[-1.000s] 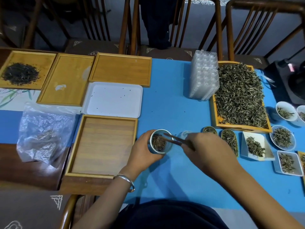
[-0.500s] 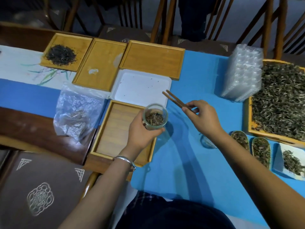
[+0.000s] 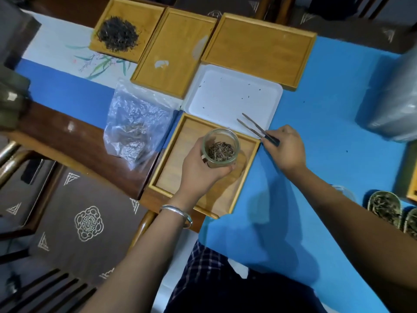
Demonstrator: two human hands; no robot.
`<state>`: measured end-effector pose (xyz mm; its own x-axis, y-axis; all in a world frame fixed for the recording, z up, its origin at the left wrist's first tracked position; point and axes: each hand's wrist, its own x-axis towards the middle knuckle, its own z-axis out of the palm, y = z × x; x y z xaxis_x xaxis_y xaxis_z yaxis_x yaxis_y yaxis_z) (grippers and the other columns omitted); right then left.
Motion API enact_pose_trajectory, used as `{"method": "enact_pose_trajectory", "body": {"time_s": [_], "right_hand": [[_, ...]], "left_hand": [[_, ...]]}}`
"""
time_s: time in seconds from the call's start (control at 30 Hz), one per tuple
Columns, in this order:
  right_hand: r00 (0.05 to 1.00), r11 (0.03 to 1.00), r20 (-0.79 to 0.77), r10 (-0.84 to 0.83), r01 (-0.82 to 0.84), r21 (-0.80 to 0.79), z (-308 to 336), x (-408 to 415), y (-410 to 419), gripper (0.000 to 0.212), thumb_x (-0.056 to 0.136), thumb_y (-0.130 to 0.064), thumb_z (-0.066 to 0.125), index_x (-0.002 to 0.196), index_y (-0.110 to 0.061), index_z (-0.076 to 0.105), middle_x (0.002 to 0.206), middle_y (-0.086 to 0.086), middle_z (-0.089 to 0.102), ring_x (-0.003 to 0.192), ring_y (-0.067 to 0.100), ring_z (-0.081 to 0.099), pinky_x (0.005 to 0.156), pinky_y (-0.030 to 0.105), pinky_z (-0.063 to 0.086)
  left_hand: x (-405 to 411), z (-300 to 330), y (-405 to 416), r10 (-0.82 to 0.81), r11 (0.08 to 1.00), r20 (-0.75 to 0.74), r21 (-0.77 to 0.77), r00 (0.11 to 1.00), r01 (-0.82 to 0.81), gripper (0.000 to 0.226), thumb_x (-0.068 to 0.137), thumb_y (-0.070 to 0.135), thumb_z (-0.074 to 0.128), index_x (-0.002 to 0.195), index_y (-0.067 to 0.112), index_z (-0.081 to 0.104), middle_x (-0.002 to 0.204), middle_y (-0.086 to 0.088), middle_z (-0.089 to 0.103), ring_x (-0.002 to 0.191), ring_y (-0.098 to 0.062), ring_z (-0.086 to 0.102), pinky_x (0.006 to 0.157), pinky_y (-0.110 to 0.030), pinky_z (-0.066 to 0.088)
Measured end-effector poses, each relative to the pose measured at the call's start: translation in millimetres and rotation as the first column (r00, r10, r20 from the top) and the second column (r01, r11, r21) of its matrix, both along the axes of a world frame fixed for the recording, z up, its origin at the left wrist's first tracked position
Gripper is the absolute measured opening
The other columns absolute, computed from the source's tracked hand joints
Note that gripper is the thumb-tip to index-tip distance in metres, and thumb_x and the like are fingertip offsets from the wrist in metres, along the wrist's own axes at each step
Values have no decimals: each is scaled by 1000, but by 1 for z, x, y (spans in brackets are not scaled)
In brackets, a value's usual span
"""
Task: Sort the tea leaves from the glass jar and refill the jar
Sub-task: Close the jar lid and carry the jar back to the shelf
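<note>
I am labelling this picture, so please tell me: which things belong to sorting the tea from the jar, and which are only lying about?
Belong to the job:
glass jar with tea, in left hand
tweezers, in right hand
wooden tray under the jar

Lying about:
plastic bag
white tray
tray of dark tea
two bare wooden trays

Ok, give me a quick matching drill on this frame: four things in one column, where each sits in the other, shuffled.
1. round glass jar
2. thin dark tweezers
3. black tea pile
4. crumpled clear plastic bag

A. far-left wooden tray
B. left hand, over the near wooden tray
C. table, left of the near tray
D. right hand

Pairs: 1-B, 2-D, 3-A, 4-C
</note>
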<state>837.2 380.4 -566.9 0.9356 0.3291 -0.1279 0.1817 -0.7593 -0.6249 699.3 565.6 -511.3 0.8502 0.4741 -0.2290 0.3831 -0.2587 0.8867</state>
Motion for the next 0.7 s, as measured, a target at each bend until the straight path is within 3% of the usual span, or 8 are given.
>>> {"method": "enact_pose_trajectory", "body": {"time_s": [0.17, 0.27, 0.33, 0.43, 0.57, 0.7], "right_hand": [[999, 999, -22, 26, -26, -27, -3, 3, -4, 29, 89, -25, 64, 114, -12, 68, 95, 9, 58, 96, 28, 54, 74, 34, 47], [994, 996, -83, 74, -78, -46, 0, 7, -11, 42, 84, -25, 69, 121, -7, 60, 102, 13, 61, 99, 31, 55, 84, 40, 47], [991, 997, -118, 69, -73, -22, 7, 7, -21, 55, 82, -28, 72, 128, -5, 53, 106, 13, 61, 101, 29, 55, 90, 41, 46], [999, 1000, -32, -15, 15, 4, 20, -3, -52, 53, 83, -31, 72, 126, -4, 55, 106, 15, 63, 102, 30, 57, 93, 39, 44], [993, 972, -33, -114, 105, -211, 35, -30, -114, 57, 83, -39, 69, 129, -9, 54, 119, 16, 57, 113, 35, 51, 95, 40, 40], [986, 874, -155, -63, -21, -486, 41, -66, -154, 80, 80, -57, 63, 142, -14, 36, 138, 18, 41, 123, 35, 43, 97, 40, 42]], "left_hand": [[8, -3, -3, -27, 1000, -19, 15, 999, 28, 67, 57, 21, 94, 107, 44, 56, 99, 33, 65, 96, 16, 58, 75, -3, 44], [18, -2, -10, -66, 998, -10, 3, 998, 66, 68, 57, 21, 94, 112, 37, 58, 102, 26, 67, 98, 13, 60, 77, -4, 45], [26, -1, -15, -104, 995, -3, -11, 995, 104, 67, 56, 20, 94, 109, 41, 58, 100, 31, 67, 97, 12, 61, 76, -5, 46], [38, 1, -27, -172, 984, 14, -30, 985, 173, 66, 56, 16, 94, 104, 45, 58, 99, 38, 65, 94, 15, 61, 73, -3, 45], [53, 0, -48, -279, 957, 31, -68, 960, 281, 66, 55, 13, 95, 105, 39, 60, 97, 33, 67, 92, 14, 63, 72, -2, 45], [59, 0, -72, -366, 923, 34, -116, 930, 367, 70, 54, 19, 95, 112, 36, 60, 105, 17, 70, 96, 7, 66, 80, -13, 52]]}}
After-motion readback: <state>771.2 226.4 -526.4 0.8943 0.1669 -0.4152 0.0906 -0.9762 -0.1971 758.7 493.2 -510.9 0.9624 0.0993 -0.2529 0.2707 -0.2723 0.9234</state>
